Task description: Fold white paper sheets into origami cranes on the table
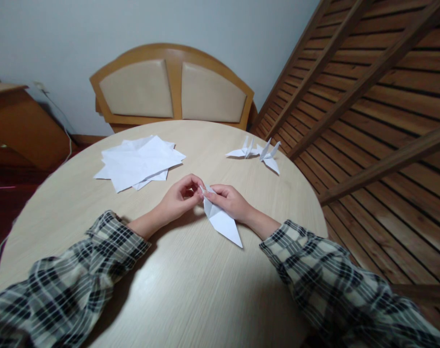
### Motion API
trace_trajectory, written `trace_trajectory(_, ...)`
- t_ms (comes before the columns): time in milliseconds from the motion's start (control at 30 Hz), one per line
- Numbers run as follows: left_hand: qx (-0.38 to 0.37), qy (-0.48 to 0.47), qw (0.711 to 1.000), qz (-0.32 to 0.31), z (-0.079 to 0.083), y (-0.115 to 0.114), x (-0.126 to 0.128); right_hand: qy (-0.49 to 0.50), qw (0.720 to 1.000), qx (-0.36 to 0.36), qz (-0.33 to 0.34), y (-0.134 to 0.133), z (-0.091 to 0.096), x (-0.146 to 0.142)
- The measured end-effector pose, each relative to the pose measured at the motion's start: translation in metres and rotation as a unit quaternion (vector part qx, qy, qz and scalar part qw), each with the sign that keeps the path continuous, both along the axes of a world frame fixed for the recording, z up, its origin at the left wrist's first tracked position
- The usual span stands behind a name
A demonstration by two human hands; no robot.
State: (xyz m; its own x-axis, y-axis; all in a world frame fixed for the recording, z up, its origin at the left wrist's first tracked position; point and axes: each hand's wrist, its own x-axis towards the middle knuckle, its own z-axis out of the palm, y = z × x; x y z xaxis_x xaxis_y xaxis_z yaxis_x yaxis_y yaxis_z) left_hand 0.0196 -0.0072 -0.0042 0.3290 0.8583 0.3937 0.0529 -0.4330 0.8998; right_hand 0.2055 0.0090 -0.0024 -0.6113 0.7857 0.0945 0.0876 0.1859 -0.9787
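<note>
A partly folded white origami paper (222,223) is held just above the middle of the round table, its long point angled toward me and to the right. My right hand (231,200) is closed on its upper right side, thumb on top. My left hand (183,195) pinches the far tip of the same paper between thumb and index finger. The fingertips of both hands meet there and partly hide the folds.
A loose stack of white paper sheets (140,162) lies at the back left of the round table (191,290). Two finished paper cranes (269,155) stand at the back right. Beyond the table is a wooden headboard (177,82); a slatted wooden panel (379,145) rises on the right.
</note>
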Motion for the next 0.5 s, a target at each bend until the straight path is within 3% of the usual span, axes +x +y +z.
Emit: trace_trajectory(500, 0.155, 0.136, 0.975, 0.077, 0.0068, -0.0008, -0.0054, 0.009, 0.998, 0.059, -0.028, 0.0032, -0.0029, -0.0010)
